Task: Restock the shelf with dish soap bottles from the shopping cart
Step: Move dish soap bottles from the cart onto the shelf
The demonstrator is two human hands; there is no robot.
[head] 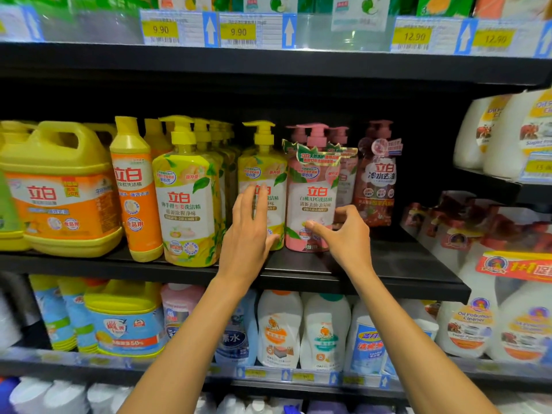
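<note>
On the black middle shelf stand pump bottles of dish soap. My left hand lies with straight fingers against the front of a yellow pump bottle. My right hand curls its thumb and fingers round the lower right side of a pink pump bottle that stands upright next to the yellow one. More pink bottles stand behind it. Another yellow pump bottle stands further left at the shelf's front. The shopping cart is out of view.
A dark red pump bottle stands right of the pink ones, with bare shelf beyond it. An orange squeeze bottle and a yellow jug fill the left. White cleaner bottles crowd the right-hand rack. The shelf below holds several refill bottles.
</note>
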